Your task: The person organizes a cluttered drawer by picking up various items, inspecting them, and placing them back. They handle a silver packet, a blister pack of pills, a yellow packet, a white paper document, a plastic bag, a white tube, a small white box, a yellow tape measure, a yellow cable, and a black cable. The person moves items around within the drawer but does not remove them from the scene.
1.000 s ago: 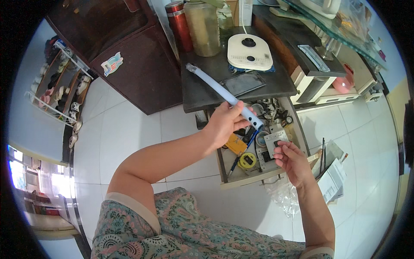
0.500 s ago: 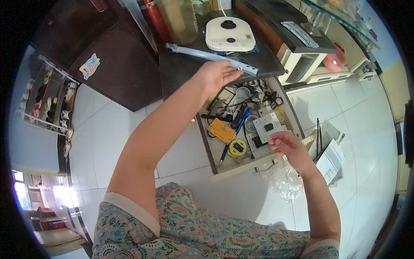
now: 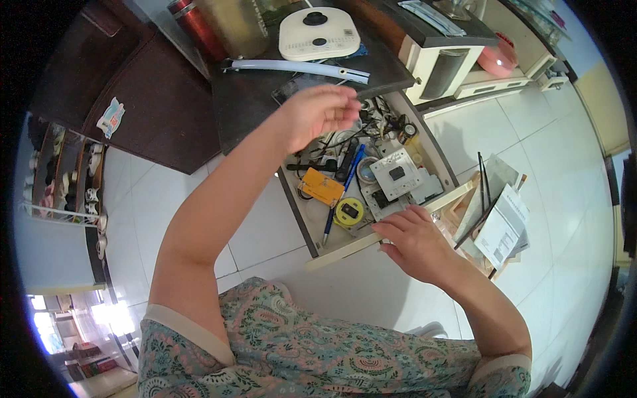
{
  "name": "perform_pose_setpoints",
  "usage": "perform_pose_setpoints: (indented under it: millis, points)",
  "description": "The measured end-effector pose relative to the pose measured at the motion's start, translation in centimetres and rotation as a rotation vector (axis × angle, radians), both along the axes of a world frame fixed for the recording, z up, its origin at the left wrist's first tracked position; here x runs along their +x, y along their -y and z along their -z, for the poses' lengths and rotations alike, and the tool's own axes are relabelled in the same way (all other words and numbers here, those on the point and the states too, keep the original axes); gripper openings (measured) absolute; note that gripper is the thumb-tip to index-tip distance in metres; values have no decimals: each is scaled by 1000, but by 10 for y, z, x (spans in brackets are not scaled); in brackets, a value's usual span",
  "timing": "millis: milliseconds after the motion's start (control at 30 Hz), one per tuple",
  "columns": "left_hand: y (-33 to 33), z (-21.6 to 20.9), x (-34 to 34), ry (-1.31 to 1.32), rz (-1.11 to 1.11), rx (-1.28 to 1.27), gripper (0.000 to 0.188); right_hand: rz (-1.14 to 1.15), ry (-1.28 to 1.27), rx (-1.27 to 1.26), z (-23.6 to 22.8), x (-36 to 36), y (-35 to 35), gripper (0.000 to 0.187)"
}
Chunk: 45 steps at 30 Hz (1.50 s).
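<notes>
My left hand (image 3: 323, 117) hovers over the back left of an open drawer (image 3: 300, 213), fingers loosely bent and nothing visible in them. Just beyond it, a long pale blue strip (image 3: 292, 66) lies on the dark countertop (image 3: 239, 99). My right hand (image 3: 419, 244) grips the drawer's front edge, its fingers over the top and its thumb on the near side. Inside the drawer are a white square plate (image 3: 396, 174) with a black centre, an orange card-like piece (image 3: 321, 186), a round yellow item (image 3: 349, 211), a blue pen (image 3: 328, 224) and tangled cables.
A white appliance (image 3: 318, 34) with black knobs stands on the countertop, near a red cylinder (image 3: 199, 30). To the right, papers (image 3: 502, 225) and thin dark sticks lie beside the drawer. A brown cabinet (image 3: 152, 113) stands at left; a shoe rack (image 3: 66, 166) is beyond it.
My left hand has let go of the pale blue strip and drawn back toward the drawer. My right hand has come nearer to me, onto the drawer's front edge. The view has shifted.
</notes>
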<state>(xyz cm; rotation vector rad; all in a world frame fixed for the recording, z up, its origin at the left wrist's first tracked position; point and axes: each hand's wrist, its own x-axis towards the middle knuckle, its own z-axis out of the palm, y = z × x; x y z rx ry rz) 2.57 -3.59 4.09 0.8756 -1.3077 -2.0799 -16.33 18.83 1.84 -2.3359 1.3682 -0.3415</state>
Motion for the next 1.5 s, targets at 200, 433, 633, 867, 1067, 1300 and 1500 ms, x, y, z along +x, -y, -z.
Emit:
perform_pose_setpoints:
  millis: [200, 433, 633, 867, 1067, 1300, 1500]
  points:
    - [-31, 76, -35, 610, 379, -876, 40, -110, -380, -36, 10, 9, -4, 55]
    - [-53, 107, -67, 772, 558, -1480, 78, -100, -457, -43, 9, 15, -8, 59]
    - [-39, 100, -69, 783, 749, -1390, 69, -99, -435, -70, 12, 14, -8, 55]
    - [-27, 77, -67, 833, 400, -1253, 31, -84, -412, -63, 14, 14, -8, 54]
    - [-11, 97, -55, 551, 249, -880, 26, -96, -376, -53, 12, 13, -6, 54]
    - [-26, 77, -38, 422, 298, -743, 24, 399, 374, -40, 2, -19, 18, 65]
    - [-59, 29, -38, 348, 487, -710, 27, 759, 857, 148, 7, -37, 35, 44]
